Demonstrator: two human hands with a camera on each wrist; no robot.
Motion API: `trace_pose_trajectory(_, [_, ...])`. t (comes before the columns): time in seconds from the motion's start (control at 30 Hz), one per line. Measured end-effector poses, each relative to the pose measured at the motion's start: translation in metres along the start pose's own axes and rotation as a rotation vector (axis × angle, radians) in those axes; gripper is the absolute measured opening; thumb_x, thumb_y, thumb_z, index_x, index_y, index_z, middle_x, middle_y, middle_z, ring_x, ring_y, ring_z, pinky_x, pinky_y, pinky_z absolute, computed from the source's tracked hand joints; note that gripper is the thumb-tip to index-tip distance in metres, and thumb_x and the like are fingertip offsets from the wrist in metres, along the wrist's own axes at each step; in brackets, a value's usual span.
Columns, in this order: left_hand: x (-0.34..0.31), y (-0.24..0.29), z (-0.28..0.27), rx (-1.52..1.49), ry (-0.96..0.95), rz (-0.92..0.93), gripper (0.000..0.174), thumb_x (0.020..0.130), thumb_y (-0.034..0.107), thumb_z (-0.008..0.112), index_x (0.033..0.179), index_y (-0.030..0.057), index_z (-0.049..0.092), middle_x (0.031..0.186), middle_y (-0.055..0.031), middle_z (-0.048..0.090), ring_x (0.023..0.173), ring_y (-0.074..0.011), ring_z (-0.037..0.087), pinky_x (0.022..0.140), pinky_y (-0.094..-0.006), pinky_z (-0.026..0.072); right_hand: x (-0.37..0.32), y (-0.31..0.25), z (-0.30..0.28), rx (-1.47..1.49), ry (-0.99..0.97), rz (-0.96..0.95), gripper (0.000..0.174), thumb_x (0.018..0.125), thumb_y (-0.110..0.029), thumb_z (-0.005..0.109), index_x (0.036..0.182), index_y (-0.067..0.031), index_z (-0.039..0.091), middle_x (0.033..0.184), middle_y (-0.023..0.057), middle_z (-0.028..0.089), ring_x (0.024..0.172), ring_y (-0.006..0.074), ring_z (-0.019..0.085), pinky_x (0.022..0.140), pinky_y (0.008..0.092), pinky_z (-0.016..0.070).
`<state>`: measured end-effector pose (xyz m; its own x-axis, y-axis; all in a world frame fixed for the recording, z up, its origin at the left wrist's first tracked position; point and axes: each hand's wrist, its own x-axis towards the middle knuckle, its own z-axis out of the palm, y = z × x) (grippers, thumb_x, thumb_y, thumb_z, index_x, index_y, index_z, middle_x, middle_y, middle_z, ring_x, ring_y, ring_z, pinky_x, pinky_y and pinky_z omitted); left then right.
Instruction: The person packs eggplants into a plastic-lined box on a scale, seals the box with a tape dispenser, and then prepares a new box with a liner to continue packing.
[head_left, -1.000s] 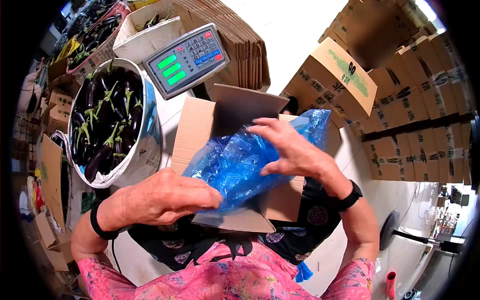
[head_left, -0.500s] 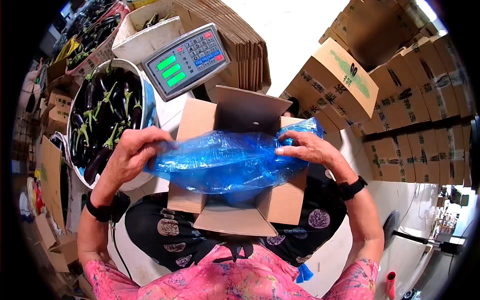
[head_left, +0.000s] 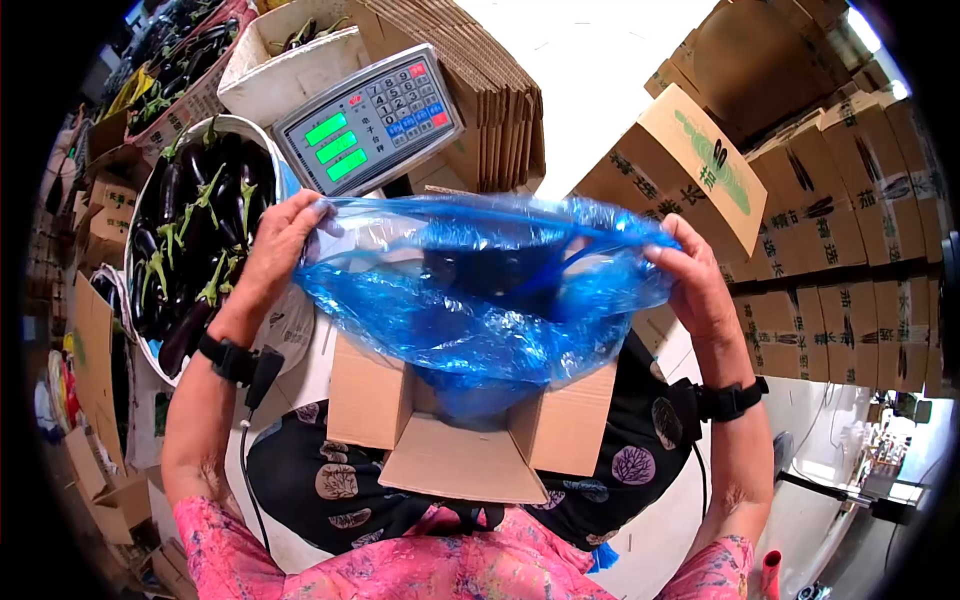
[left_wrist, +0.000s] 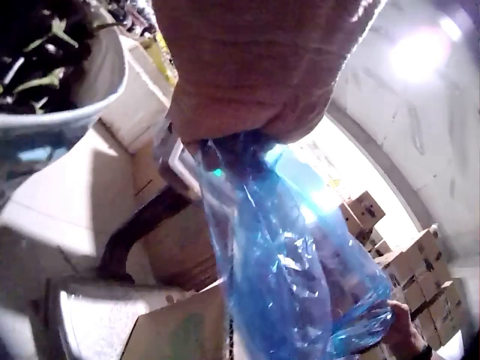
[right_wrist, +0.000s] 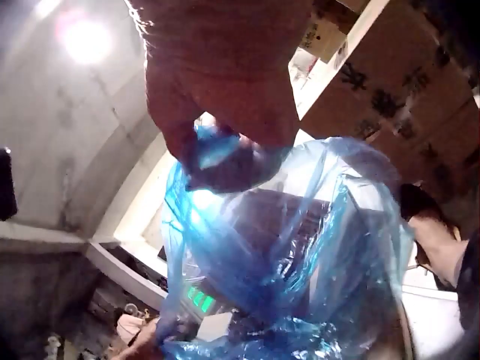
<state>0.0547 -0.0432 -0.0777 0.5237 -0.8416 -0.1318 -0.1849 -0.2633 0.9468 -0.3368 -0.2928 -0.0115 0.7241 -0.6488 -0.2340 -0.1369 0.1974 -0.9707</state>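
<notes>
A blue plastic bag [head_left: 470, 330] is stretched wide between both hands, its mouth spread open above a cardboard box [head_left: 465, 465]. At the bag's left edge, my left hand [head_left: 285, 245] pinches the film. My right hand [head_left: 697, 275] grips the opposite edge, thumb and fingers closed on it. The lower part of the bag dips into the box, whose near and side flaps are folded outward. In the left wrist view the bag [left_wrist: 285, 255] hangs down from the fingers. The right wrist view shows the bag [right_wrist: 262, 262] below the curled fingers.
A white bucket [head_left: 290, 330] full of eggplants [head_left: 200, 230] stands at the left. Behind the box are a digital scale [head_left: 370, 120] with lit green displays and a stack of flattened cartons [head_left: 500, 120]. Printed boxes [head_left: 840, 210] are piled at the right.
The bag has gone from bunched to stretched wide, its mouth now open. My hands have moved apart, and both have risen toward the far side of the box.
</notes>
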Motion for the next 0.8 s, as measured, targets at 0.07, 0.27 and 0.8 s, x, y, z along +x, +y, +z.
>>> trace_pose_trajectory(0.07, [0.008,-0.017,0.010,-0.082,0.024,-0.077,0.021,0.101,0.022,0.052,0.096,0.0061,0.065,0.079,-0.0006,0.067,0.057,-0.0028,0.044,0.052,-0.0187,0.0345,0.019,0.009,-0.004,0.068,0.051,-0.007,0.013,0.091,-0.014,0.068,0.093,-0.0104,0.056,0.087,-0.0025,0.060,0.077,0.0042,0.056,0.069,0.0193,0.0472])
trace_pose_trajectory(0.27, [0.030,-0.062,0.025,-0.273,0.054,-0.232,0.019,0.099,0.021,0.055,0.098,0.0052,0.066,0.073,0.0012,0.060,0.055,-0.0043,0.045,0.049,-0.0199,0.0332,0.073,0.027,-0.005,0.032,0.122,-0.120,0.010,0.095,-0.016,0.065,0.098,-0.0082,0.058,0.085,-0.0035,0.059,0.074,0.0037,0.054,0.066,0.0197,0.0468])
trace_pose_trajectory(0.8, [-0.035,-0.189,0.026,-0.066,-0.318,-0.472,0.023,0.093,0.019,0.063,0.098,-0.0028,0.070,0.087,0.0007,0.067,0.080,-0.0095,0.055,0.071,-0.0298,0.0499,0.026,0.129,-0.100,-0.744,-0.037,0.248,0.026,0.084,-0.021,0.066,0.099,0.0000,0.068,0.085,0.0091,0.070,0.080,0.0153,0.062,0.075,0.0318,0.0499])
